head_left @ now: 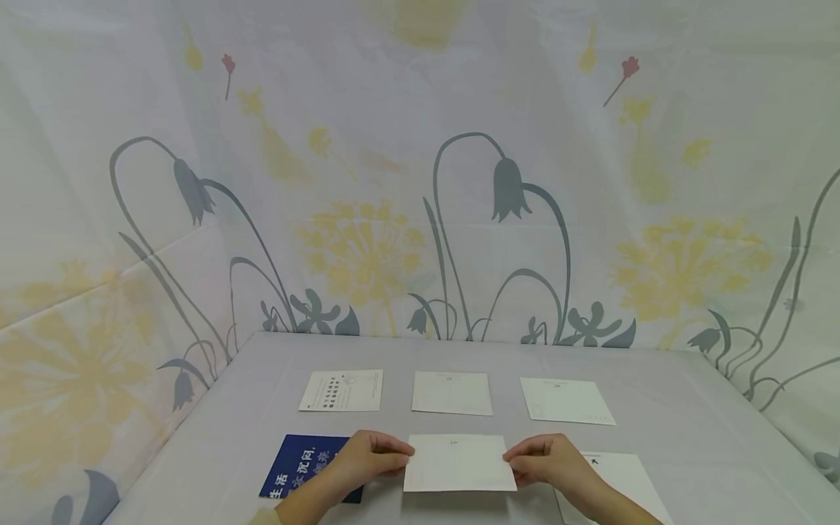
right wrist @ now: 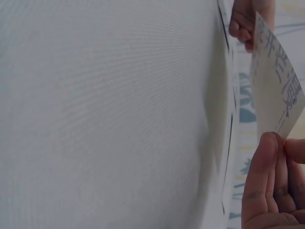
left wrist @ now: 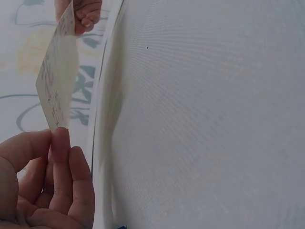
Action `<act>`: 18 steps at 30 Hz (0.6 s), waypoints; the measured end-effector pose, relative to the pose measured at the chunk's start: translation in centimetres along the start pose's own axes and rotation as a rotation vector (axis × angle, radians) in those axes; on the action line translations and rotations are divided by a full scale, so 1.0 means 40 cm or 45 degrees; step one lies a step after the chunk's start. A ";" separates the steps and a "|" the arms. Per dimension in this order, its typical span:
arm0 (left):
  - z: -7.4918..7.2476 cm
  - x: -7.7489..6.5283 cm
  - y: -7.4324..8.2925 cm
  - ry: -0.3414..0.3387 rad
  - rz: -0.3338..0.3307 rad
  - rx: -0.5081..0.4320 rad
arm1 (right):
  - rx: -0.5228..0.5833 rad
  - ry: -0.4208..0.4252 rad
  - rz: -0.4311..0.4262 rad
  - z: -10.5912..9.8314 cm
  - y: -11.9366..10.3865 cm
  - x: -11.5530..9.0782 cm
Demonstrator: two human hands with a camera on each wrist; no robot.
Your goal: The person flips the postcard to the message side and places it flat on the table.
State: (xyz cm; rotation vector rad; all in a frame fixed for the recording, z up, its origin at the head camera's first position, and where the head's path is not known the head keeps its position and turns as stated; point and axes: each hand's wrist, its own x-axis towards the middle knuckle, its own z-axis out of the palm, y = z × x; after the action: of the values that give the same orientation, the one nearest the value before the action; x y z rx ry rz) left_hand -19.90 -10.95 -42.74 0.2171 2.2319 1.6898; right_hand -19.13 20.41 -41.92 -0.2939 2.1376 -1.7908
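Note:
A white card [head_left: 459,464] is held just above the table between both hands, its pale side with a small mark facing up. My left hand [head_left: 367,461] pinches its left edge between thumb and fingers; my right hand [head_left: 550,464] pinches the right edge. Printed characters show on the underside of the card [right wrist: 279,78] in the right wrist view. Beneath the left forearm lies a dark blue card [head_left: 303,463] with white characters, partly hidden. Another white card [head_left: 630,477] lies partly under the right forearm.
Across the back of the grey-white table [head_left: 216,430] lie three cards: a printed white card [head_left: 343,390] at left, a plain pale card [head_left: 451,394] in the middle and a white card [head_left: 567,401] at right. Behind them hangs a flower-patterned cloth [head_left: 407,182].

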 end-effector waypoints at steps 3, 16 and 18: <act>0.002 -0.001 0.001 0.002 0.008 -0.016 | -0.022 0.012 0.003 0.003 0.000 0.001; 0.009 -0.006 0.000 0.032 0.042 -0.080 | -0.076 0.047 -0.020 0.033 0.005 -0.004; 0.012 -0.003 -0.001 0.041 0.039 -0.072 | -0.086 0.064 -0.010 0.035 0.005 -0.004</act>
State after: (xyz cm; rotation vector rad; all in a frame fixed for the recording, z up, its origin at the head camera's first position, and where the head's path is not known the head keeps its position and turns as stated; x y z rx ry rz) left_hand -19.60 -10.57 -42.88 0.2131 2.2109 1.7824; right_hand -18.45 19.21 -42.31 -0.2774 2.2374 -1.7507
